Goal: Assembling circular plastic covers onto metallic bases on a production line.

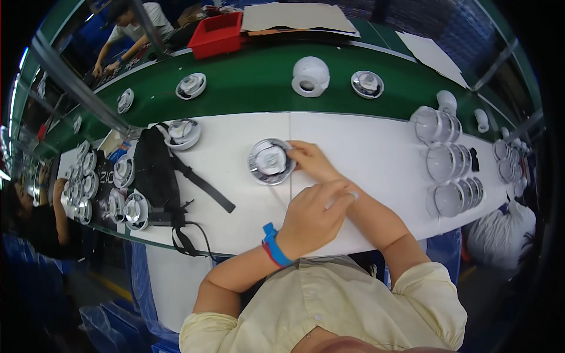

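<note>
A round dome camera unit (271, 163), silver inside with a white centre, sits on the white tabletop in front of me. My right hand (311, 160) grips its right rim, thumb and fingers closed on the edge. Nearer to me, my left hand (315, 219) is raised above my right forearm, with a blue and red band (275, 246) round its wrist. Its fingers are pinched together, and a small pale bit shows at the fingertips, too small to name.
Stacked clear dome covers (444, 163) stand on the right. At left are a black bag (156, 170) with a loose strap and several similar units (123, 170). Beyond, a green belt (247, 88) carries a white ball-shaped housing (311, 73). Co-workers sit left and far left.
</note>
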Motion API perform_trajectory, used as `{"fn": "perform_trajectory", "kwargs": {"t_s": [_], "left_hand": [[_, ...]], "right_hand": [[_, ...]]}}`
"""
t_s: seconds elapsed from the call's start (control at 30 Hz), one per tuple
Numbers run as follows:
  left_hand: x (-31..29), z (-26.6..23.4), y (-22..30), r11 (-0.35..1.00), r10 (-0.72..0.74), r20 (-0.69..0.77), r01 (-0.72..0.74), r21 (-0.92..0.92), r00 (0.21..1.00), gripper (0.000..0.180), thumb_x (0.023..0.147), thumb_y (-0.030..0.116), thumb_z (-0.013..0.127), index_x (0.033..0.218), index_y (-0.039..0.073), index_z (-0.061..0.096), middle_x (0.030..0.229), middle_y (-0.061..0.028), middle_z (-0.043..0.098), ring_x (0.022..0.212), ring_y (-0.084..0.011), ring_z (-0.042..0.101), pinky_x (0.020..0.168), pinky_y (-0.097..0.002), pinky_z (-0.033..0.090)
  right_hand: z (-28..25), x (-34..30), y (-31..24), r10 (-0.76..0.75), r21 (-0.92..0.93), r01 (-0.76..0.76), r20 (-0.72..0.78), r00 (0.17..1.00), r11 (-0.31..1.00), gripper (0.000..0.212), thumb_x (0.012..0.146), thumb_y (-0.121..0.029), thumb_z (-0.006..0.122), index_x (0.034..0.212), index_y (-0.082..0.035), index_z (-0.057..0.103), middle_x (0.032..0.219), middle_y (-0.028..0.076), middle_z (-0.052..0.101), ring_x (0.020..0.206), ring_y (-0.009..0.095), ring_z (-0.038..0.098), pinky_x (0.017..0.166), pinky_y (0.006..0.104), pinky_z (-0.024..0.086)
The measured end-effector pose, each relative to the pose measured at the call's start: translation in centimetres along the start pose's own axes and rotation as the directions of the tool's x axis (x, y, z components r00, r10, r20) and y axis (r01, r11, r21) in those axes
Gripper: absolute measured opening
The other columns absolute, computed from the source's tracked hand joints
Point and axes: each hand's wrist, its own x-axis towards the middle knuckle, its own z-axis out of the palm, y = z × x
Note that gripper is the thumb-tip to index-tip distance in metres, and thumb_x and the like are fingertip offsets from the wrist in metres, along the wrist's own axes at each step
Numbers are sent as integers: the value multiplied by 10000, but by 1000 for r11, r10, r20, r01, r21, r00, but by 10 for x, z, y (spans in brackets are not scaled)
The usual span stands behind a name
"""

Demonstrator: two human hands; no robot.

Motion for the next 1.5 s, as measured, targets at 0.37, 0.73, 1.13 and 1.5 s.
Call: {"fn": "perform_trajectory", "kwargs": {"t_s": [0.37, 0.73, 1.13, 1.5], "left_hand": [[-39, 46, -10, 930, 17, 721, -277, 244, 692, 261, 853, 372, 666, 841, 118, 606, 722, -40, 587, 746, -209, 608, 702, -380, 475], [4, 37, -26, 966, 91, 412, -181, 186, 907, 212, 861, 127, 670, 1072, 119, 689, 786, -52, 572, 679, -204, 590, 564, -320, 467], [1, 36, -41, 999, -12, -231, 20, 30, 973, 174, 719, -39, 781, 842, 39, 685, 688, -59, 632, 615, -212, 597, 563, -299, 468], [-1, 36, -50, 970, -93, -329, 161, 185, 940, 178, 703, 47, 798, 788, 135, 670, 630, 24, 454, 639, -185, 452, 635, -337, 338]], "right_hand": [[-141, -66, -57, -762, -925, 163, -173, 625, 343, 464, 879, -238, 722, 1274, -35, 589, 1234, 153, 612, 1166, 299, 561, 988, 409, 449], [-293, -107, -80, -823, -901, -429, -294, 486, 69, 389, 800, 113, 534, 1141, -29, 659, 1106, 179, 605, 1080, 351, 580, 987, 412, 443], [-154, -192, -77, -198, -674, 101, -68, 978, 732, 915, 766, -168, 771, 1530, -164, 269, 1504, 100, 381, 1413, 266, 322, 1080, 404, 401], [-100, -100, -32, -159, 262, 171, -64, 985, 950, 1118, 582, -493, 853, 1495, -133, 318, 1383, 86, 482, 1292, 256, 481, 1071, 398, 413]]}}
